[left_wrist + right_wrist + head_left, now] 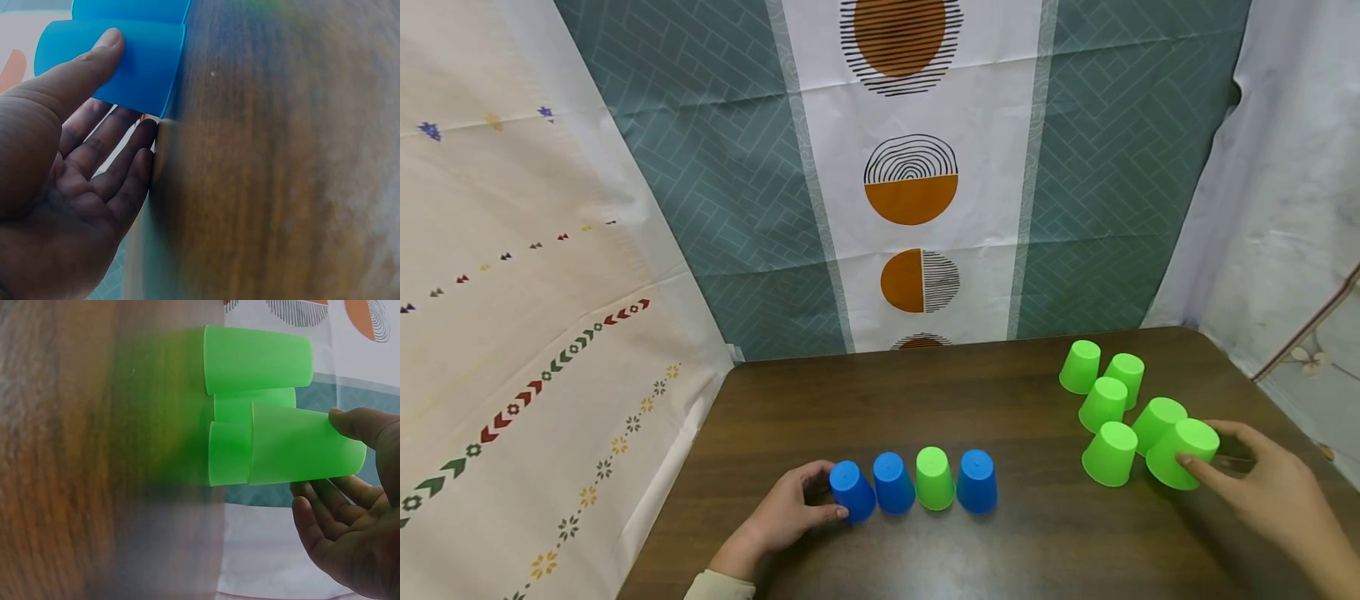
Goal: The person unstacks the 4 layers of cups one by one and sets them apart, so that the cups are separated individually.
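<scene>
My left hand [790, 510] grips the leftmost blue cup [852, 493] of a short row, all upside down on the table. In the left wrist view its thumb [111, 47] lies along the cup's side, the fingers on the far side. Rightward in that row follow a second blue cup [893, 483], a green cup [934, 479] and another blue cup [977, 482]. On the right, my right hand [1262, 483] holds an upside-down green cup [1183, 454] between thumb and fingers. In the right wrist view, this cup's rim is raised off the table, above the neighbouring green cup [228, 453].
Several more upside-down green cups stand in a cluster, including a near one [1109, 454] and one at the back [1080, 367]. The dark wooden table [880, 400] ends at a patterned curtain [917, 108] behind. Light cloths [572, 333] hang at both sides.
</scene>
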The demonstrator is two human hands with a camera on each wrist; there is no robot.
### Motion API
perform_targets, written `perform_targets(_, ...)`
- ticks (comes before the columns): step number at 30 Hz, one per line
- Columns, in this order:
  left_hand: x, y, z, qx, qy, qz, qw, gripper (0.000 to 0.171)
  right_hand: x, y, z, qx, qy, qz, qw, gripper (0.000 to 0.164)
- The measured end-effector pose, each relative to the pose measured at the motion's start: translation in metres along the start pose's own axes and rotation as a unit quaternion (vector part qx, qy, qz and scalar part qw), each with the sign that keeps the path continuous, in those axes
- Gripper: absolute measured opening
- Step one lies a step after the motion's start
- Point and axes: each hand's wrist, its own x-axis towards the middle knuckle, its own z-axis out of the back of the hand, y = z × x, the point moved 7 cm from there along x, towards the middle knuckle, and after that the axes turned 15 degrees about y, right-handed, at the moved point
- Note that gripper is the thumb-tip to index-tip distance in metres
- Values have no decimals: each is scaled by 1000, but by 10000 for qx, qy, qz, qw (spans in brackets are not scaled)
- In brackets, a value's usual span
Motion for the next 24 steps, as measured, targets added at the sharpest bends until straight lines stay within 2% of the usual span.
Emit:
perform_targets(11,1,2,1,-7,17,-19,10000,54,2,-4,-7,-283,125,64,9995,69)
perform_targets(24,1,1,0,-4,21,-9,10000,54,2,-10,-18,-215,446,71,9987,70)
